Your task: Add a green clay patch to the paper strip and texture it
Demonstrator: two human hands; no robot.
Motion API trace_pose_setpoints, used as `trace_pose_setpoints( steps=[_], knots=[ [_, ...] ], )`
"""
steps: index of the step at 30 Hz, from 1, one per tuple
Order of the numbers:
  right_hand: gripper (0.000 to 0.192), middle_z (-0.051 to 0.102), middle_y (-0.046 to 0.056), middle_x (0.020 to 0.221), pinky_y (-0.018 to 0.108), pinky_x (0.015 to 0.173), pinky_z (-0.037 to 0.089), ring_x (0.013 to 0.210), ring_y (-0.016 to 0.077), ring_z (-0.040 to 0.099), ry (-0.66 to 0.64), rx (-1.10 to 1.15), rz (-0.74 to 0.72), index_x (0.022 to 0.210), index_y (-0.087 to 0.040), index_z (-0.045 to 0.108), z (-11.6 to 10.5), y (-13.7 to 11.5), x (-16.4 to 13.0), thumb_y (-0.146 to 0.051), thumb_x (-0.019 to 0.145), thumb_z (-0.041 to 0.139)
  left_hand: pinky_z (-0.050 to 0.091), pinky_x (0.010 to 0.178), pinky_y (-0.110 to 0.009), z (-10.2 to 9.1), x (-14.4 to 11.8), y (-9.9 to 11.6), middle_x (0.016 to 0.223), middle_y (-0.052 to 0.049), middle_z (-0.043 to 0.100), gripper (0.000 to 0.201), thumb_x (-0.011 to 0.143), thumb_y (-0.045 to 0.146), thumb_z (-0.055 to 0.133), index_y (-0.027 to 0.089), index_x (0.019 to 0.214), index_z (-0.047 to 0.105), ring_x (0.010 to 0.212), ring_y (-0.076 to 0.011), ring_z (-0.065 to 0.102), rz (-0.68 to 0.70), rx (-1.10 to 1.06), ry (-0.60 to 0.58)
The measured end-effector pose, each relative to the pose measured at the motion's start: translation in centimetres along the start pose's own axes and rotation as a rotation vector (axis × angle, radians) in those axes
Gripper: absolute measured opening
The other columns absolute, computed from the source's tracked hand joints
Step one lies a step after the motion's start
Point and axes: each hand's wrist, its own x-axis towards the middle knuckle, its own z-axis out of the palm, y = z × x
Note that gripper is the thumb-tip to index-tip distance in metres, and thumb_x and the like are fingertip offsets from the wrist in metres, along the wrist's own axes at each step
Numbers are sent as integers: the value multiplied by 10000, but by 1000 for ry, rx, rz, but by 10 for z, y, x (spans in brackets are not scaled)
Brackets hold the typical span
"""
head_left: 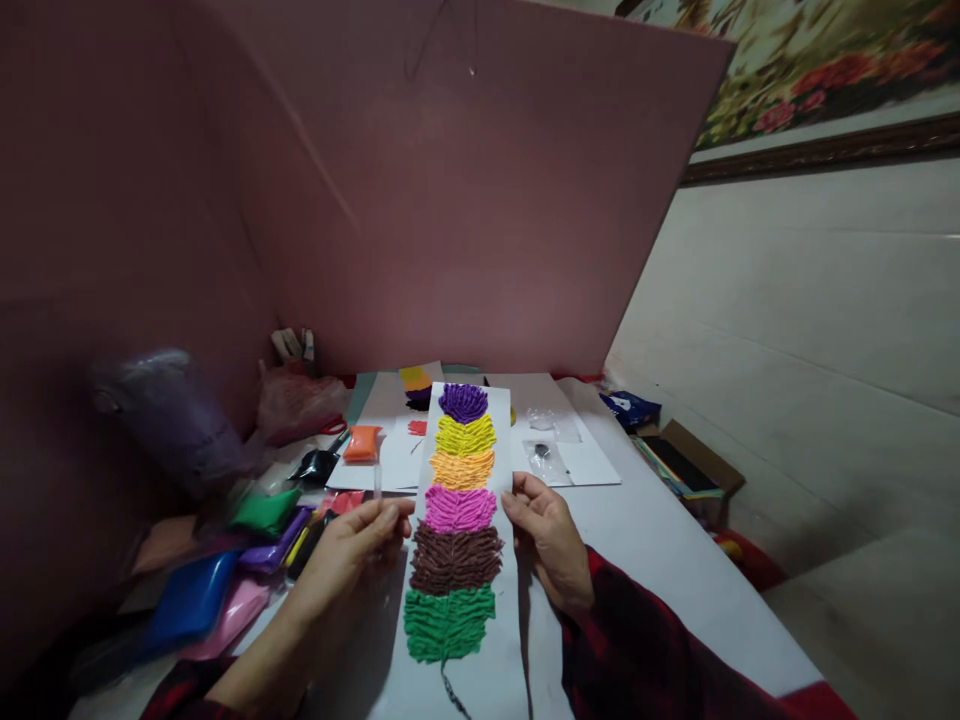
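Both hands raised, left hand (352, 545), right hand (546, 540), gripping paper strip (459, 520) edges

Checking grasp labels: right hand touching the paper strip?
Touching. Head view shows the right hand with fingertips on the right edge of the paper strip.

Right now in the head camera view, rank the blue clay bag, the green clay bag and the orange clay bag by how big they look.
1. blue clay bag, clearly largest, though it lies nearest the camera.
2. green clay bag.
3. orange clay bag, smallest, but farthest away, so its gap to the green one is unsure.
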Motion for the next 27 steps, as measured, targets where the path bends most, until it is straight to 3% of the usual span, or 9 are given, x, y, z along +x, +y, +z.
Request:
trace_pose_setpoints(
  steps=[3,7,12,19,24,27],
  knots=[
    [284,598,-39,652,201,429,283,457,74,412,16,-16,-10,914,-188,641,-2,1,0,-361,731,772,480,732,-289,6,1,-6,769,-69,718,289,699,357,796,148,892,743,733,-187,661,-70,-75,-113],
    [320,669,1,721,222,440,343,478,104,489,28,-54,-19,956,-193,657,-5,0,1,-394,734,769,475,746,-315,8,3,-9,776,-90,738,295,712,372,787,145,895,743,759,-222,683,-120,-86,-149],
    [318,667,2,705,261,527,444,525,133,551,20,-71,-14,967,-189,657,-6,-2,2,-390,743,761,475,753,-303,7,2,-10,741,-65,727,226,704,334,797,147,808,723,740,-200,678,-137,-92,-138],
    [317,704,36,907,330,808,482,901,219,640,-40,-113,-96,974,-201,645,-3,-1,1,-461,800,692,483,704,-272,8,1,-12,738,-44,719,213,674,288,819,145,741,675,656,-157,663,-77,-84,-108],
    [367,713,18,816,306,721,485,749,185,657,-113,-127,-44,1046,-190,612,-1,0,-3,-418,779,720,490,661,-269,8,3,-8,723,-50,722,283,603,292,861,134,750,679,623,-160,651,13,-68,-30],
    [376,726,25,831,308,741,487,757,183,671,-155,-116,-34,1043,-189,608,1,-1,-4,-354,741,759,491,672,-256,7,3,-6,725,-43,721,274,620,296,854,140,767,685,644,-150,647,25,-56,-20]
  ],
)
